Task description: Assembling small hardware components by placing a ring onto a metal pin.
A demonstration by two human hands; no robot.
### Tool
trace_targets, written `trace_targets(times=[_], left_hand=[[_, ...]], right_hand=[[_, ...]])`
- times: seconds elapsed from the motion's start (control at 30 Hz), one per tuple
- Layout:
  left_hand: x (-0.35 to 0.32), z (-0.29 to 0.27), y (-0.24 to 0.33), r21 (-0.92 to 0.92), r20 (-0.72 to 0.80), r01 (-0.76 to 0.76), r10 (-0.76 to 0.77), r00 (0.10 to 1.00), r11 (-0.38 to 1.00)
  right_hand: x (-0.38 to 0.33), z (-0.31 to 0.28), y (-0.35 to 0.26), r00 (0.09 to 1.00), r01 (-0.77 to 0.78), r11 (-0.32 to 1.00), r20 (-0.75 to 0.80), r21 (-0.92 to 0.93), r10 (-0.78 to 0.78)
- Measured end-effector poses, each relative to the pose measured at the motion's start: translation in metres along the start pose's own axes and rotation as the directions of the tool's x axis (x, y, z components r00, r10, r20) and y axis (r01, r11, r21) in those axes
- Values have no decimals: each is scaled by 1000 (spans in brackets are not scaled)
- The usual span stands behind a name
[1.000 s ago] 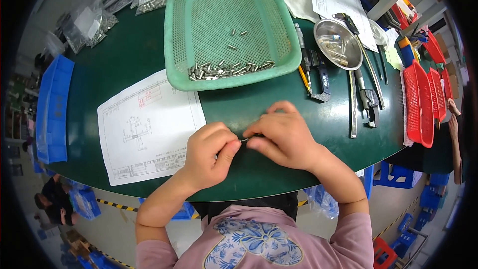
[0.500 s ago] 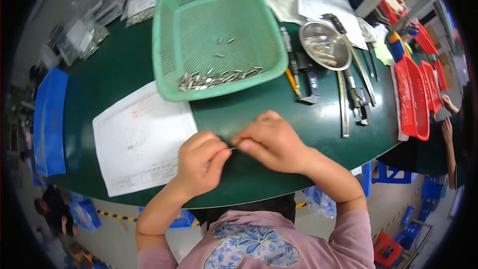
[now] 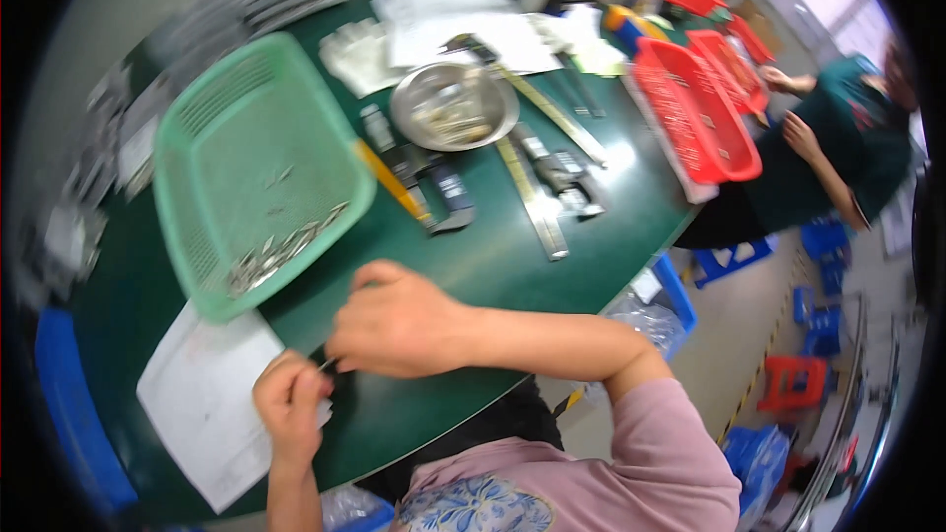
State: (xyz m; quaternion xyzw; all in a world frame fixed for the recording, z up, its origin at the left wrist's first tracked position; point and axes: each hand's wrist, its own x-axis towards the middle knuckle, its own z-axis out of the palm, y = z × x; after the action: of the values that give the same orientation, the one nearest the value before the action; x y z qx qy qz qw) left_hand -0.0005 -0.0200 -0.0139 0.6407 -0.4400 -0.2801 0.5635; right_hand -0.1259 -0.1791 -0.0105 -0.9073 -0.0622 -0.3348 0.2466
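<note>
My left hand (image 3: 289, 402) is closed in a pinch on a small thin metal piece (image 3: 326, 365), above the edge of a printed drawing sheet (image 3: 202, 404). Just to the right and a little higher, my right hand (image 3: 394, 323) is also closed, its fingertips meeting at the other end of this piece. Most of the piece is hidden by fingers, and its exact kind is too blurred to tell. Beyond both hands stands a green plastic basket (image 3: 363, 199), with many small silvery metal pieces (image 3: 281, 254) gathered at its near side.
Right of the basket lie a steel bowl (image 3: 507, 108) with small items, calipers (image 3: 572, 182), a yellow pencil (image 3: 394, 182) and a white glove (image 3: 357, 57). Red baskets (image 3: 734, 163) stand at the right, near another person (image 3: 838, 138). A blue bin (image 3: 74, 414) is at far left.
My view has swung to the right, so the table things appear further left and more of the co-worker shows. Both hands still hold the small piece close together.
</note>
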Motion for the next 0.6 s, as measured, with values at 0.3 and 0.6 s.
trace_targets(times=[0.3, 0.6], left_hand=[[-10, -6, 7, 411, 198, -372, 317, 928, 832], [-8, -17, -23, -187, 52, 107, -98, 994, 977]], right_hand=[[3, 7, 2, 757, -648, 404, 603, 645, 251], [4, 17, -2, 985, 141, 988, -108, 68, -134]])
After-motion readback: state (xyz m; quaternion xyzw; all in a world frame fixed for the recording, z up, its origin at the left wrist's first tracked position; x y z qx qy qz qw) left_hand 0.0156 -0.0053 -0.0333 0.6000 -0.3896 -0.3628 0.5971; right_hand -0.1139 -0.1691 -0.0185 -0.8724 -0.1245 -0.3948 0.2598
